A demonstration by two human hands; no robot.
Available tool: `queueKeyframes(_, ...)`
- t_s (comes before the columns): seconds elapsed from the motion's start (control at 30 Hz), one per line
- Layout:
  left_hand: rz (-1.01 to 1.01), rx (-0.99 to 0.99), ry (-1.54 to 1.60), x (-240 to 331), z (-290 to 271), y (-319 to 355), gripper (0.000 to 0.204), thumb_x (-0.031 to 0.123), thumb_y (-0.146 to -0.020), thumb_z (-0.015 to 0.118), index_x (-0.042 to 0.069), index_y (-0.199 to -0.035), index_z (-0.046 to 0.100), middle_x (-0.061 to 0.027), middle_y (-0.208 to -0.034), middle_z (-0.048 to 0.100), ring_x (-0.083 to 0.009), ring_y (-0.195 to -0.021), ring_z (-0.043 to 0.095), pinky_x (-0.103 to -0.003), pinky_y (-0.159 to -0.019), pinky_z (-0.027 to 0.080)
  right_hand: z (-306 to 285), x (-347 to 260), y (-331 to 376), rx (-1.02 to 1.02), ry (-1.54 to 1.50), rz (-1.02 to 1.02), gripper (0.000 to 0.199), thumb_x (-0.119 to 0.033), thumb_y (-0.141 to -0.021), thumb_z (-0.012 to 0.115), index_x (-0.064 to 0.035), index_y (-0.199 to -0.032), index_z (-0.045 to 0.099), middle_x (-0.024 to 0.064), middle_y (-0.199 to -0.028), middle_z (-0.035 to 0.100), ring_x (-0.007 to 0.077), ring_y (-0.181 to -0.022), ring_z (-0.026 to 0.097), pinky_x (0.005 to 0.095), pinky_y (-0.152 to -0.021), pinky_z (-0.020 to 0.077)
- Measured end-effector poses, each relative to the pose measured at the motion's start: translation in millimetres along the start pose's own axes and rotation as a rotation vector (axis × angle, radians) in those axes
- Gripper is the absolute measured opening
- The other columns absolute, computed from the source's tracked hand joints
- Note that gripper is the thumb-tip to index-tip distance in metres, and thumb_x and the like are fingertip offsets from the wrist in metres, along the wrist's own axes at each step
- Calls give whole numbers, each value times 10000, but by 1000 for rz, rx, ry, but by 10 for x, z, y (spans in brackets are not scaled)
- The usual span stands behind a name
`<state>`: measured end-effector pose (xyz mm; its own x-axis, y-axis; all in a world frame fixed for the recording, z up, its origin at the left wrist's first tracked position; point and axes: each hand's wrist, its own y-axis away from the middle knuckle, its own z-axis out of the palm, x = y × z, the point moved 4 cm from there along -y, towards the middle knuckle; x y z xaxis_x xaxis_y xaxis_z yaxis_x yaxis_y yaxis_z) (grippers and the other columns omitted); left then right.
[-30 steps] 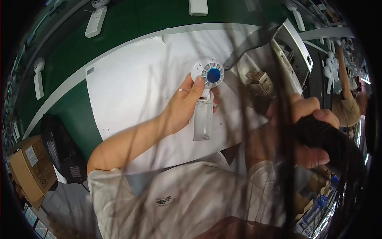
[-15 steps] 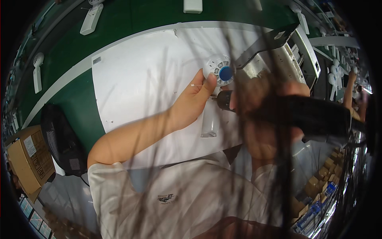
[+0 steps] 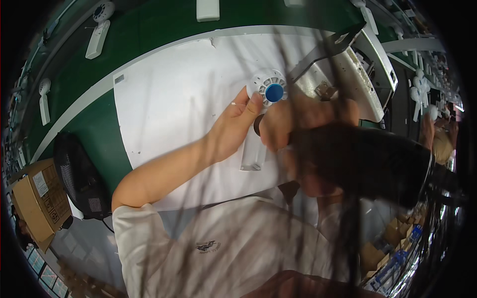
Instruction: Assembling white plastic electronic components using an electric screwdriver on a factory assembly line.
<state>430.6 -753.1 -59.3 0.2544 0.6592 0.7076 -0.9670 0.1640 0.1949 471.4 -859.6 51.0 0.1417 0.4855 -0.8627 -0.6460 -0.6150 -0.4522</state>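
My left hand (image 3: 233, 119) is closed round the neck of a white handheld fan (image 3: 274, 92), thumb on its round head. The head has a vented grille with a blue disc in its centre. The fan's handle (image 3: 252, 155) lies below on the white sheet, pointing toward me. In my closed right hand (image 3: 303, 126) is a thick black electric screwdriver (image 3: 375, 156), held nearly level with its tip end toward the fan's neck. Dark blurred strands cross the view and partly cover this hand. The tip itself is hidden.
A white sheet (image 3: 169, 114) covers the work surface. To the right stands a metal tray (image 3: 355, 74) with small parts. More white fans (image 3: 98, 37) lie on the green belt beyond. At left are a black mesh chair back (image 3: 77, 174) and a cardboard box (image 3: 42, 198).
The fan and both hands have shifted slightly left in view. My right hand and the screwdriver have come closer to the fan's neck. Fans on the far belt also appear further left.
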Motion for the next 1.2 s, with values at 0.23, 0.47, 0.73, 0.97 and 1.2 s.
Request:
queueKeyframes(0.23,905,638,-1757,1716,-649,-395,596,150,-936,601,84,-1465,334,-138,-1289,549,-198,-962,647,-285,-788,547,-399,-954,29,231,294,-484,590,-558,-968,448,-7,-1179,445,174,-748,516,276,-538,513,374,-443,466)
queueKeyframes(0.47,499,1034,-2172,2086,-975,-1006,665,197,-849,639,10,-1417,350,-299,-1338,400,-478,-1214,452,-499,-966,441,-515,-754,115,62,366,-410,570,-269,-903,688,-3,-1266,340,197,-886,574,270,-679,591,396,-611,524)
queueKeyframes(0.73,120,615,-1171,1914,-783,-1226,657,257,-880,655,14,-1406,344,-242,-1257,529,-367,-1171,526,-459,-926,484,-579,-736,254,233,-106,-386,710,-551,-869,642,-6,-1213,343,168,-831,556,247,-624,565,391,-564,507)
queueKeyframes(0.97,58,63,-31,227,217,-270,476,285,-963,591,101,-1341,368,-104,-1107,601,-232,-933,652,-402,-777,579,-430,-685,261,72,-118,-463,701,-572,-856,647,-20,-1170,350,134,-772,565,226,-554,555,370,-503,493)
queueKeyframes(1.2,-74,-57,30,-46,151,-227,492,503,-993,415,167,-1349,375,-43,-1075,570,-161,-923,580,-307,-754,521,-392,-332,241,176,-106,-302,725,-570,-854,648,-10,-1205,349,163,-808,555,250,-614,556,395,-565,491)
